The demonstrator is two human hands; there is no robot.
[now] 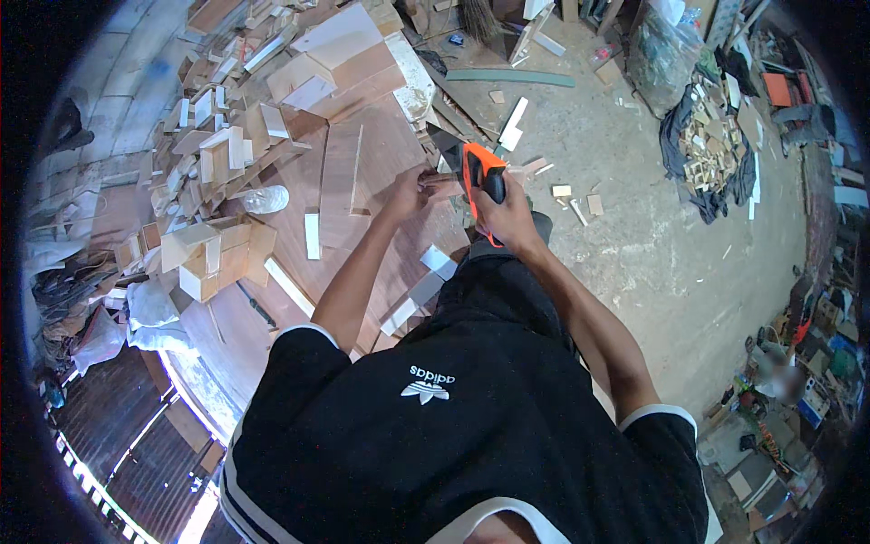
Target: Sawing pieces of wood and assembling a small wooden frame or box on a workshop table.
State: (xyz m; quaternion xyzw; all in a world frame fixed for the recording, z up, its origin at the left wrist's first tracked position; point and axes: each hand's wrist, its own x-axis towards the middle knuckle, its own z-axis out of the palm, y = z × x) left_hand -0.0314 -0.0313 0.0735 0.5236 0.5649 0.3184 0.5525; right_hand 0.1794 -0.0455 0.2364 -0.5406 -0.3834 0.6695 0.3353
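Head view: right hand [509, 216] is clenched on the orange-and-black handle of the handsaw [481, 170]; blade points forward and a bit left, away from the body. Left hand [410, 192] grasps the wood piece [444, 189], just left of the handle. Wood's long axis runs roughly left-right, across the blade line. Left hand is nearer the wood. Can't tell if teeth touch it.

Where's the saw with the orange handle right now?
In the head view, the saw is above centre, slightly right, gripped in the right hand and just right of the left hand.
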